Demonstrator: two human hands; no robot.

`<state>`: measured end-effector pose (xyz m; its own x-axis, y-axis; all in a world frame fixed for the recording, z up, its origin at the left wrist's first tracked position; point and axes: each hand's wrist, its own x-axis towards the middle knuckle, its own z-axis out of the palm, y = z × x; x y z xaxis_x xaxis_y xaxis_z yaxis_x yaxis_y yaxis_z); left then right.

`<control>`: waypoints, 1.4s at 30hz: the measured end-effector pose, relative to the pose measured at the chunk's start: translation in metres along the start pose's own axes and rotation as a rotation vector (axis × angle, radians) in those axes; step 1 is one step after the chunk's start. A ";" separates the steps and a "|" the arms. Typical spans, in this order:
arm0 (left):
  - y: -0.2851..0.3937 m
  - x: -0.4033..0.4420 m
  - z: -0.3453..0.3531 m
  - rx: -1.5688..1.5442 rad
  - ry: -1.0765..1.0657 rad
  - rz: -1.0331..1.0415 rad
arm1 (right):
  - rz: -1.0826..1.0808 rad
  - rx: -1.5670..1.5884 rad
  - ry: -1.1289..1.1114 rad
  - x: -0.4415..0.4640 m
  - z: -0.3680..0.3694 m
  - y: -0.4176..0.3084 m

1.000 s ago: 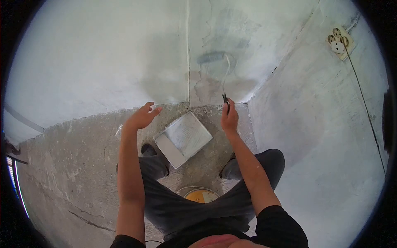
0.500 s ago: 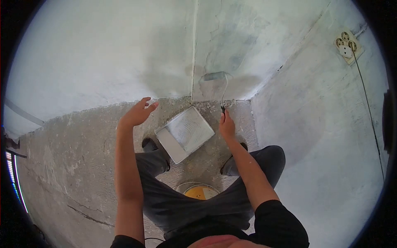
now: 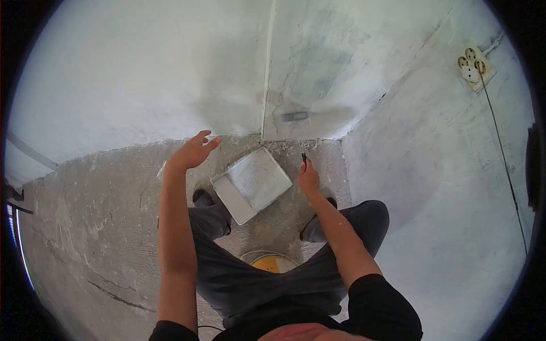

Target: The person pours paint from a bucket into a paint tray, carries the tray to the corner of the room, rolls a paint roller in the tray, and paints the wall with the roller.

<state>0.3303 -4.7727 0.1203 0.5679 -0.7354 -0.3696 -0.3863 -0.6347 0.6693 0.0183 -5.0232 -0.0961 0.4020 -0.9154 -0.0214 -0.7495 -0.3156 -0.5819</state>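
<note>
My right hand (image 3: 309,178) is closed around the black handle of a paint roller (image 3: 294,117). Its roller head is against the lower part of the wall (image 3: 318,68), just right of the vertical seam; the wire frame is hard to make out. My left hand (image 3: 194,151) is held out empty, fingers loosely apart, above the floor near the base of the left wall. Between my hands, a paint tray (image 3: 230,198) lies at an angle on the floor, with whitish paint smeared over its ribbed slope.
A bucket (image 3: 266,264) with yellow on it stands between my legs, partly hidden. On the right wall is a socket panel (image 3: 475,69) with a dark cable (image 3: 500,153) hanging down. Flaked debris lines the wall base (image 3: 296,145). Cracks run through the concrete floor (image 3: 114,227).
The roller head has moved a little down the wall, and my right hand has lowered slightly with it. My left hand has stayed nearly where it was.
</note>
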 end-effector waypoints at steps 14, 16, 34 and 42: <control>-0.009 0.002 -0.006 -0.001 0.013 0.027 | -0.023 0.104 -0.122 0.056 0.090 0.040; -0.008 0.000 -0.008 0.007 0.015 0.018 | 0.102 0.191 -0.238 0.060 0.085 0.039; 0.023 -0.004 0.002 0.039 -0.003 0.036 | -0.143 0.769 -0.091 0.002 -0.051 -0.057; 0.017 -0.009 0.000 0.018 -0.005 0.003 | 0.004 0.561 -0.036 0.048 0.073 0.084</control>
<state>0.3181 -4.7767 0.1349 0.5634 -0.7383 -0.3708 -0.4008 -0.6368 0.6587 0.0134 -5.0756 -0.2057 0.4248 -0.9041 -0.0462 -0.3603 -0.1220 -0.9248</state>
